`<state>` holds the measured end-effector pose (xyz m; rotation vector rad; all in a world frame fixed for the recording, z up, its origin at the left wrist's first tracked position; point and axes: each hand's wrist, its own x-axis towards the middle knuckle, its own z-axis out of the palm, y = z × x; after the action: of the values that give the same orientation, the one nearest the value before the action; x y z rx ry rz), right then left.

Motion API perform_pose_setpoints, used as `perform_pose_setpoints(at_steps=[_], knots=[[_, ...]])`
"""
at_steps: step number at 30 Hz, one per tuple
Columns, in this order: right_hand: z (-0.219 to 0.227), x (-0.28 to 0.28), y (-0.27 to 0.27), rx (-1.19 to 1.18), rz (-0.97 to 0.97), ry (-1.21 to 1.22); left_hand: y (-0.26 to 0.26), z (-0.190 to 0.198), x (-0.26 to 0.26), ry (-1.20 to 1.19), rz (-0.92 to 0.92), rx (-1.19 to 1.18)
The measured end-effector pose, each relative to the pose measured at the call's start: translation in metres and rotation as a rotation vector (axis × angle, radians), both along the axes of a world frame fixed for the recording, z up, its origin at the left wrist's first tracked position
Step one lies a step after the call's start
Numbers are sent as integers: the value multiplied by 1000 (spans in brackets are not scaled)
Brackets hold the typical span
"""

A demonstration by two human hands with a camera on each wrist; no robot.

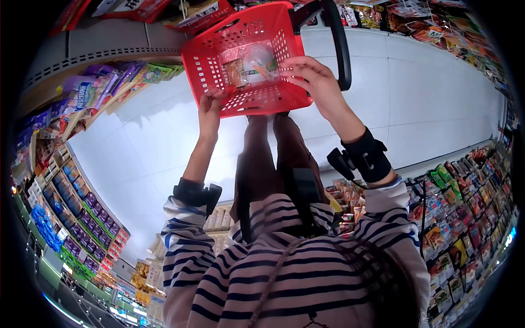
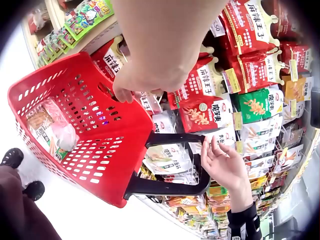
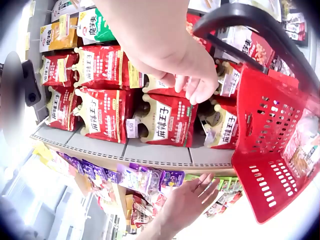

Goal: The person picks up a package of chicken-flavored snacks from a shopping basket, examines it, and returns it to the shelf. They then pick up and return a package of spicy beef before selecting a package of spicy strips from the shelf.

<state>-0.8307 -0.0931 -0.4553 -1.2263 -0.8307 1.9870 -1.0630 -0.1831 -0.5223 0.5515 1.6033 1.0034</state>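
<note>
A red perforated shopping basket (image 1: 299, 99) stands in front of me, its black handle (image 1: 343, 61) folded out to the right. Clear plastic food packages (image 1: 249, 64) lie on its bottom. My left hand (image 1: 210, 112) is at the basket's near left corner. In the right wrist view that left hand (image 3: 184, 201) has its fingers extended, a gap from the red wall. My right hand (image 1: 322, 90) is at the basket's right side with loosely straight fingers and nothing in them. The left wrist view shows the right hand (image 2: 225, 167) with relaxed fingers, beside the handle.
Red snack bags (image 3: 102, 115) hang over a grey shelf edge (image 3: 155, 155) beyond the hands. Purple packets (image 1: 90, 93) sit on a lower shelf at left. More stocked shelves (image 1: 459, 229) stand at right, along the pale tiled floor (image 1: 426, 98).
</note>
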Motion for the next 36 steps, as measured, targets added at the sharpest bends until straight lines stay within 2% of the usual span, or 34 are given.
perform_pose_setpoints(at_steps=[7,8,14,20,23,31,36], knots=[[-49,-46,-10,-80,24,-56,-4,-33,-14,-22,10,-56],[-59,-52,-12,-101,9,-60,-2,-36,-16,-55,56,-68],[-110,-80,-19,-202,-61,-38,-4,-71,-37,-100,3,-53],[-137,-102,-17,-256,-90,-97,-7,-101,-54,-89,-38,-53],[-159,-108,-17,-264,-110,-85,-9,-111,-62,-137,-24,-57],[-193,-116,-16,-246,-119,-125,-7,-125,-72,-50,-101,-147],[-210,-118,-15,-255,-114,-134,6,-134,-70,-68,-3,-168]])
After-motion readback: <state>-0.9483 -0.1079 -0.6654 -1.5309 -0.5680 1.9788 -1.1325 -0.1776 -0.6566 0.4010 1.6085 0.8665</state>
